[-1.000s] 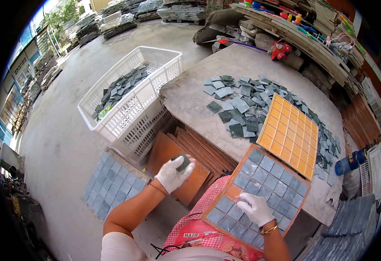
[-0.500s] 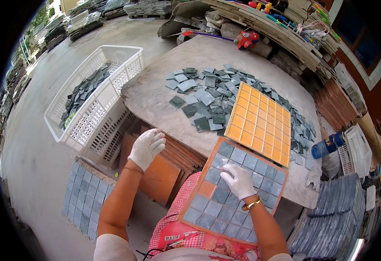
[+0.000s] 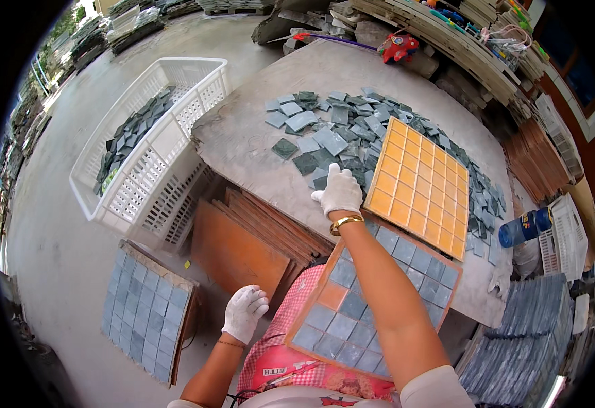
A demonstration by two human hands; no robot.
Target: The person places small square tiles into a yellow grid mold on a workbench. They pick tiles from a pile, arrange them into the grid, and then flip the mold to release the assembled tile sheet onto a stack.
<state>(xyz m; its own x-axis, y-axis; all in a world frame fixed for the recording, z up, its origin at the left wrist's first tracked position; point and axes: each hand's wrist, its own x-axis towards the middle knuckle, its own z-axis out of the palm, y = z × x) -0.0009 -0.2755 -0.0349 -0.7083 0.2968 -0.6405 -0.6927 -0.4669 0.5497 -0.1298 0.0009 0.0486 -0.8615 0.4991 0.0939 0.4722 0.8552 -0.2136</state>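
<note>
My right hand (image 3: 342, 192), in a white glove, reaches over the near edge of a heap of grey-green stone tiles (image 3: 328, 141) on the table. Its fingers are curled down, hiding whatever is in them. Below that arm, an orange board (image 3: 299, 338) lies tilted across my lap, bearing rows of square blue-grey tiles (image 3: 343, 273). One square among them shows bare orange. Low on the left, my gloved left hand (image 3: 245, 314) hovers beside the pink checked cloth on my lap, fingers bent inward; their contents cannot be made out. A yellow gridded tray (image 3: 418, 185) rests between board and heap.
A white plastic crate (image 3: 149, 204) with dark tiles stands left of the table (image 3: 243, 146). Orange boards (image 3: 240, 238) are stacked beneath the table edge. A tiled panel (image 3: 144, 306) leans at lower left. A blue bottle (image 3: 525, 228) and stacked slabs (image 3: 525, 347) are on the right.
My right hand has moved from the tiled board up to the near edge of the tile heap. My left hand has dropped back toward my lap. The view has shifted slightly.
</note>
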